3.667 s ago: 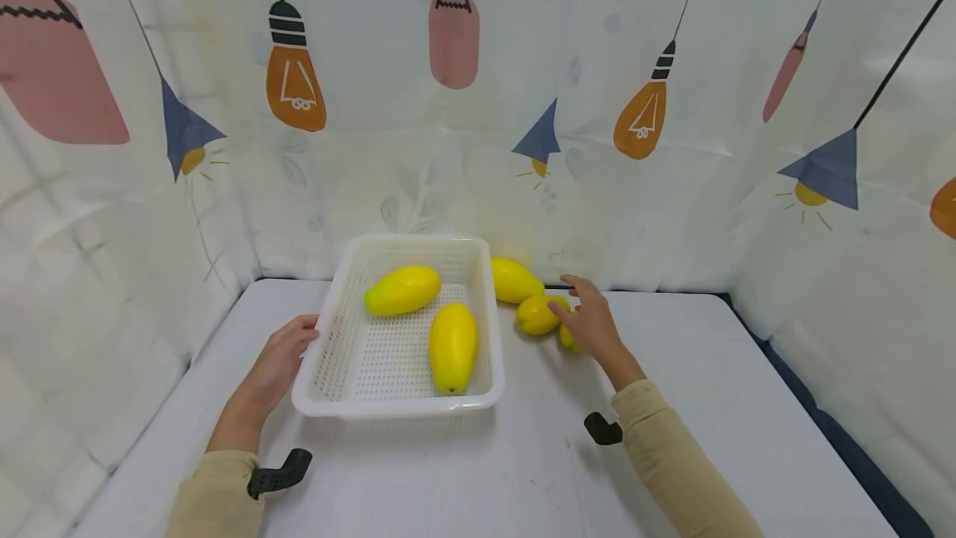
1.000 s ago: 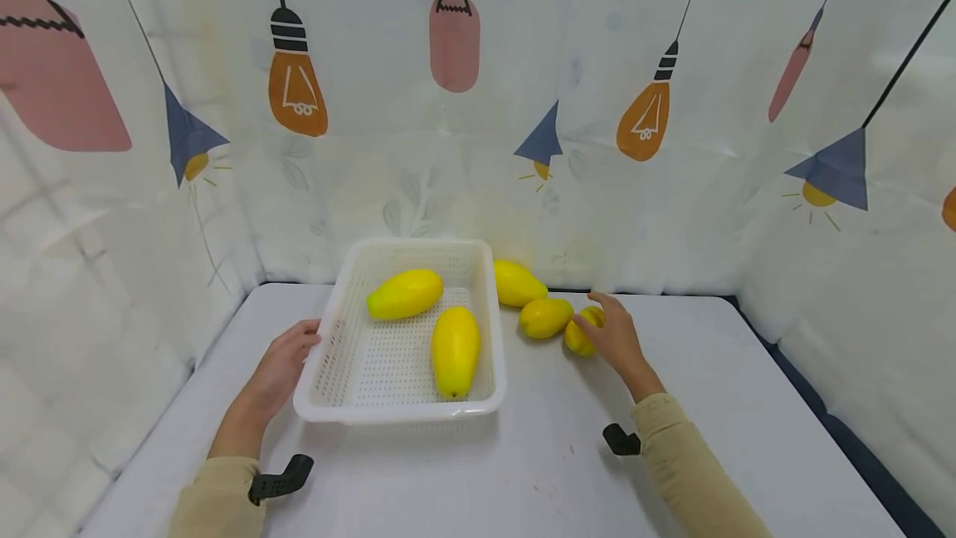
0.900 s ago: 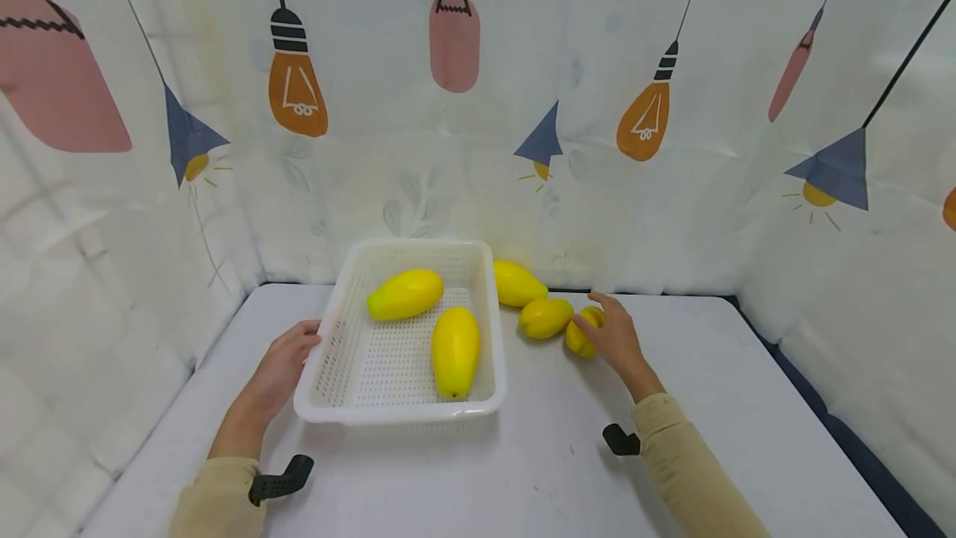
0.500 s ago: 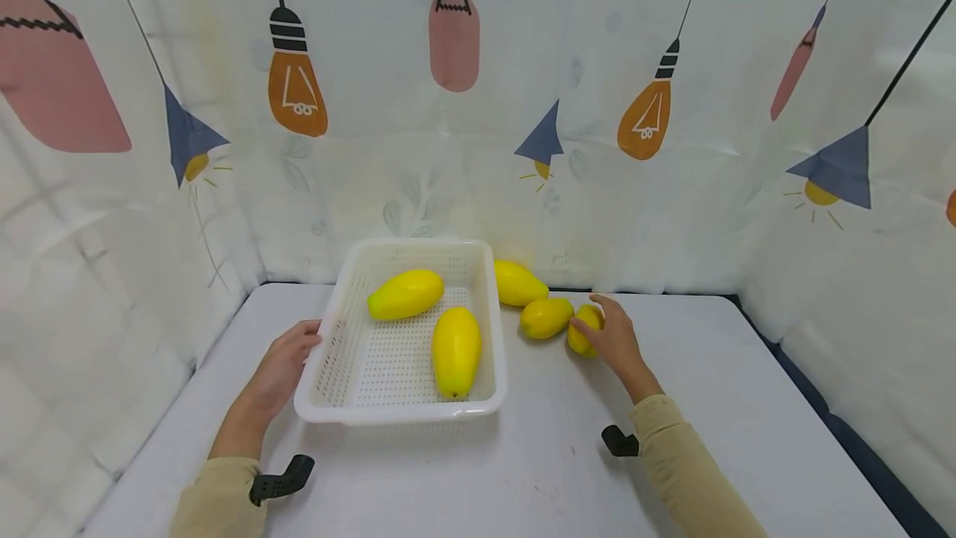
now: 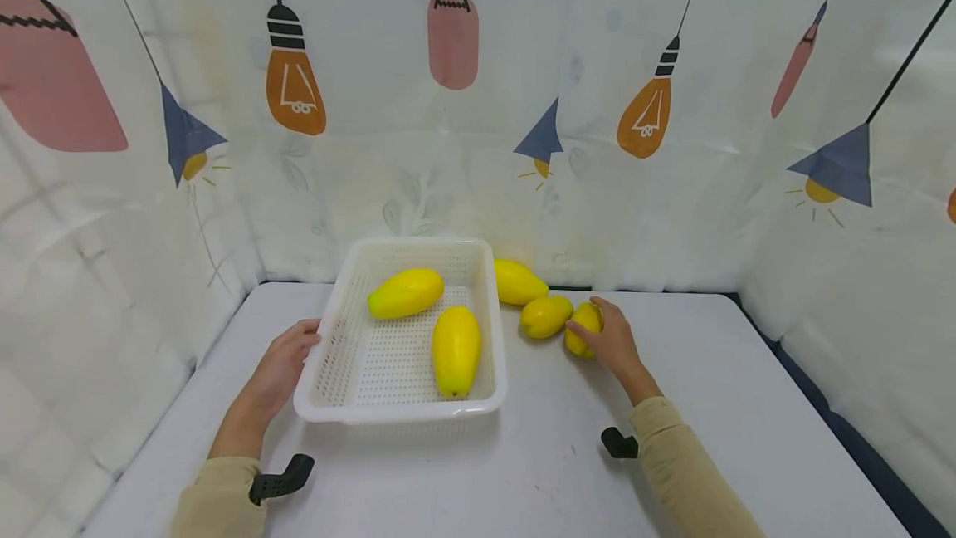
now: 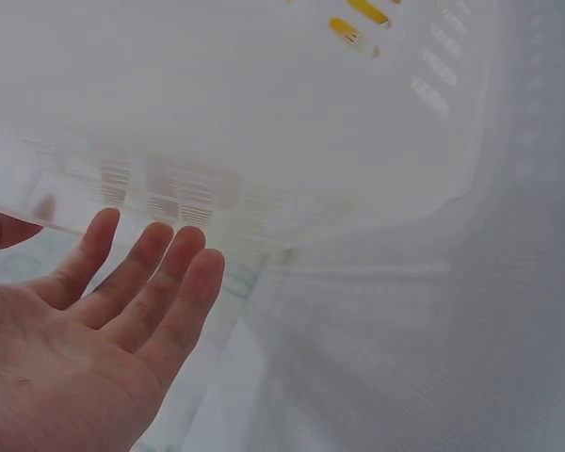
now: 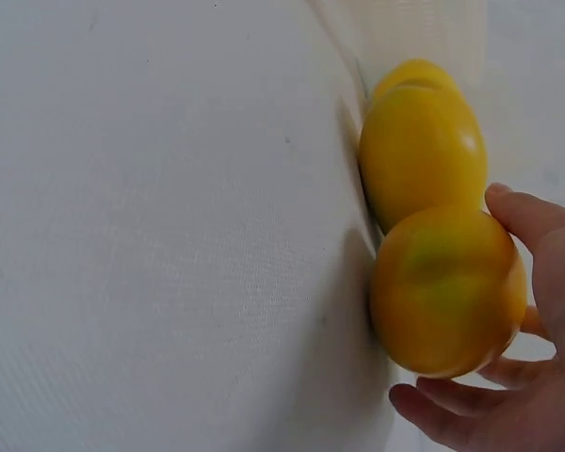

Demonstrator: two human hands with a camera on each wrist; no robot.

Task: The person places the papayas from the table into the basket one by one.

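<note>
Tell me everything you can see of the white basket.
The white basket is rectangular with rounded corners, a smooth rim, and perforated walls and floor; it looks like plastic. It sits open side up on the white table. Inside, a yellow fruit lies toward the far side and a second yellow fruit near the right wall. The left hand appears to touch its left rim.

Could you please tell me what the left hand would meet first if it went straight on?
The basket, most likely: the left hand points at its left side and looks to be touching or nearly touching it, though depth is unclear.
</note>
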